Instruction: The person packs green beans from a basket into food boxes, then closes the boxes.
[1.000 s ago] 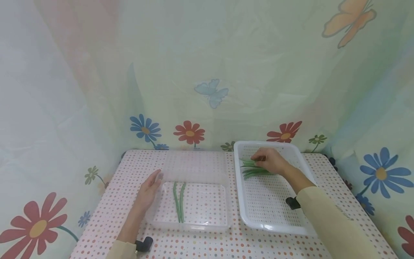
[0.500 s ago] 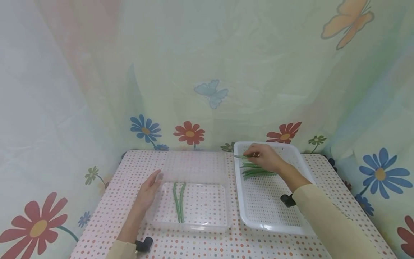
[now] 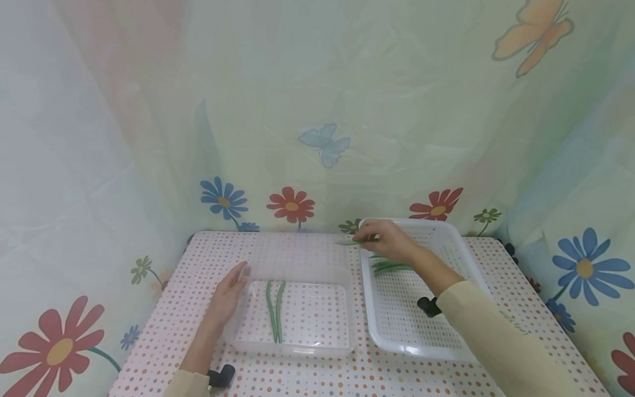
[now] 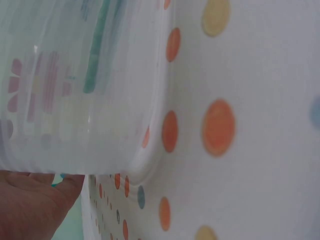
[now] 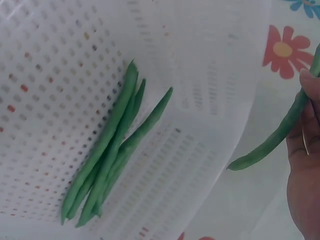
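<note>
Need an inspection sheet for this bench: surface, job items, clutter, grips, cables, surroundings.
Surface: pale table covering with multicoloured dots.
Job's things: clear rectangular plastic container, lid opened backward, two long green beans inside; white perforated plastic basket to its right, several loose green beans inside.
Clutter: small dark objects at the far table corners, too indistinct to identify.
Grips: right hand pinches one slender green bean near the basket's far-left corner; left hand is at the container's left side, contact unclear.
Cables: nothing seen.
Surroundings: pale sheeting printed with flowers and butterflies, behind and on both sides.
</note>
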The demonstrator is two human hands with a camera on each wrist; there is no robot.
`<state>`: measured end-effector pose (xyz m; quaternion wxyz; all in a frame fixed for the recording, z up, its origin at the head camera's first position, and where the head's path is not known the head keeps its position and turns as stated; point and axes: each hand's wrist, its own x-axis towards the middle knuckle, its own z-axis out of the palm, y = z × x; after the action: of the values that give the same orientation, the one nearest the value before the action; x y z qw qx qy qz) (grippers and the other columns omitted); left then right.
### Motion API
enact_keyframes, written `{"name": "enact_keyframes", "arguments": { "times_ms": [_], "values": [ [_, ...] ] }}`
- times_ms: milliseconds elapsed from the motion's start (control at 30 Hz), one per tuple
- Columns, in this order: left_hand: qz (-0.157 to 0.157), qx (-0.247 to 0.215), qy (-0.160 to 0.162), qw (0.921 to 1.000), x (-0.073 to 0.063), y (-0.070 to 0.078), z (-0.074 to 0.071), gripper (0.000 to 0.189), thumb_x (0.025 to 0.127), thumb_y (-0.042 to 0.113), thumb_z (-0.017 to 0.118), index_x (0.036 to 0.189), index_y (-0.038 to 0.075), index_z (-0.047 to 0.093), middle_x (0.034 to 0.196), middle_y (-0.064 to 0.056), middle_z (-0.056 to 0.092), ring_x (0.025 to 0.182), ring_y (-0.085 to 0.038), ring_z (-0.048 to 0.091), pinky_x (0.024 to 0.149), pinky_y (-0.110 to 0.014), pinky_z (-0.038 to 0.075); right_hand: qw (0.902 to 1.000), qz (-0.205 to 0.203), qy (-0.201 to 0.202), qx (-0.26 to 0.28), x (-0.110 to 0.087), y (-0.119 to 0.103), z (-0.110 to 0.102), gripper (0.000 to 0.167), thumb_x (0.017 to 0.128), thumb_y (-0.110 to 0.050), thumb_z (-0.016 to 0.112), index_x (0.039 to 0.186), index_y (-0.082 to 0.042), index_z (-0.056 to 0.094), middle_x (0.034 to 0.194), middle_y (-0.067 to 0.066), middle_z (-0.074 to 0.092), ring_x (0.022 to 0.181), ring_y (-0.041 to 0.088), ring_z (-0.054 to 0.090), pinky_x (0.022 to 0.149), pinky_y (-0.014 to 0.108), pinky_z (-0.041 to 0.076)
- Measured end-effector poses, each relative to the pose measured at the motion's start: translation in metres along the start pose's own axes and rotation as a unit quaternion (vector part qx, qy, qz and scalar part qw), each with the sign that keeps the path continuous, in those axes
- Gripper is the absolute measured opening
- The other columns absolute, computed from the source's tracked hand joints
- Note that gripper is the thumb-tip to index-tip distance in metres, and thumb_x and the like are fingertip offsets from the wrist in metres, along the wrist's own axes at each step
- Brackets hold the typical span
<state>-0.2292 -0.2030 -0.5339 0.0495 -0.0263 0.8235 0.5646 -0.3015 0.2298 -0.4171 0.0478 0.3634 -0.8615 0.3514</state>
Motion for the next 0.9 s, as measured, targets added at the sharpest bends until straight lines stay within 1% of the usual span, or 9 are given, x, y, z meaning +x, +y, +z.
{"name": "enact_keyframes", "arguments": {
  "times_ms": [100, 167, 233, 333, 467, 533, 733, 900],
  "values": [
    [0.003, 0.0, 0.0, 1.0, -0.001, 0.001, 0.0, 0.052, 0.113, 0.038, 0.039, 0.163, 0.029, 0.032, 0.171, 0.004, 0.031, 0.162, -0.022, 0.018, 0.133, -0.051, 0.017, 0.9999, -0.004, -0.012, -0.004, 0.005, -0.009, 0.006, 0.025, 0.086, 0.01, 0.077, 0.106, -0.005, 0.081, 0.1, 0.005, 0.074, 0.094, 0.022, 0.069, 0.081, 0.032, 0.063],
    [0.004, 0.0, 0.0, 1.0, -0.001, 0.001, 0.0, 0.052, 0.113, 0.037, 0.039, 0.164, 0.028, 0.032, 0.171, 0.003, 0.031, 0.162, -0.022, 0.018, 0.133, -0.051, 0.017, 0.9997, -0.004, -0.023, -0.01, 0.009, -0.015, 0.01, 0.025, 0.087, 0.008, 0.078, 0.106, -0.007, 0.081, 0.102, 0.003, 0.074, 0.097, 0.021, 0.069, 0.084, 0.034, 0.064],
    [0.003, -0.002, -0.001, 1.0, -0.001, 0.001, 0.0, 0.052, 0.113, 0.037, 0.039, 0.164, 0.028, 0.032, 0.171, 0.004, 0.032, 0.162, -0.022, 0.019, 0.133, -0.051, 0.017, 0.9993, -0.01, -0.032, -0.013, 0.012, -0.021, 0.014, 0.023, 0.087, 0.006, 0.079, 0.106, -0.008, 0.081, 0.102, 0.002, 0.073, 0.095, 0.021, 0.069, 0.083, 0.034, 0.065],
    [0.0, -0.006, -0.002, 1.0, -0.001, 0.001, 0.0, 0.052, 0.113, 0.036, 0.039, 0.163, 0.028, 0.032, 0.171, 0.003, 0.032, 0.162, -0.022, 0.019, 0.133, -0.051, 0.017, 0.9985, -0.019, -0.045, -0.025, 0.015, -0.03, 0.019, 0.022, 0.088, 0.004, 0.079, 0.106, -0.009, 0.081, 0.102, 0.001, 0.073, 0.095, 0.018, 0.069, 0.081, 0.03, 0.064],
    [-0.004, -0.008, -0.001, 1.0, -0.001, 0.001, 0.0, 0.052, 0.113, 0.036, 0.04, 0.163, 0.029, 0.033, 0.171, 0.003, 0.032, 0.162, -0.022, 0.019, 0.133, -0.051, 0.018, 0.9971, -0.04, -0.059, -0.027, 0.02, -0.041, 0.026, 0.02, 0.088, 0.002, 0.08, 0.103, -0.01, 0.082, 0.101, 0.0, 0.072, 0.093, 0.017, 0.068, 0.079, 0.025, 0.063],
    [-0.004, -0.008, 0.0, 1.0, -0.001, 0.001, 0.0, 0.051, 0.113, 0.036, 0.04, 0.163, 0.029, 0.033, 0.171, 0.003, 0.031, 0.162, -0.022, 0.019, 0.133, -0.051, 0.018, 0.9961, -0.056, -0.065, -0.02, 0.022, -0.044, 0.03, 0.019, 0.088, 0.003, 0.079, 0.102, -0.01, 0.082, 0.1, 0.0, 0.072, 0.093, 0.017, 0.067, 0.079, 0.024, 0.064],
    [-0.004, -0.007, 0.001, 1.0, -0.001, 0.0, 0.0, 0.051, 0.113, 0.036, 0.04, 0.163, 0.03, 0.034, 0.171, 0.004, 0.031, 0.162, -0.023, 0.019, 0.133, -0.053, 0.017, 0.9926, -0.091, -0.081, 0.005, 0.028, -0.051, 0.042, 0.02, 0.087, 0.006, 0.079, 0.101, -0.009, 0.082, 0.098, 0.002, 0.072, 0.093, 0.019, 0.066, 0.08, 0.026, 0.064],
    [-0.006, -0.006, 0.0, 1.0, 0.0, 0.001, 0.0, 0.051, 0.112, 0.037, 0.04, 0.163, 0.031, 0.034, 0.172, 0.004, 0.03, 0.162, -0.023, 0.018, 0.133, -0.052, 0.017, 0.9878, -0.13, -0.085, 0.003, 0.031, -0.059, 0.049, 0.02, 0.086, 0.006, 0.08, 0.1, -0.008, 0.082, 0.096, 0.002, 0.074, 0.092, 0.017, 0.068, 0.08, 0.028, 0.064]
  ]
}}
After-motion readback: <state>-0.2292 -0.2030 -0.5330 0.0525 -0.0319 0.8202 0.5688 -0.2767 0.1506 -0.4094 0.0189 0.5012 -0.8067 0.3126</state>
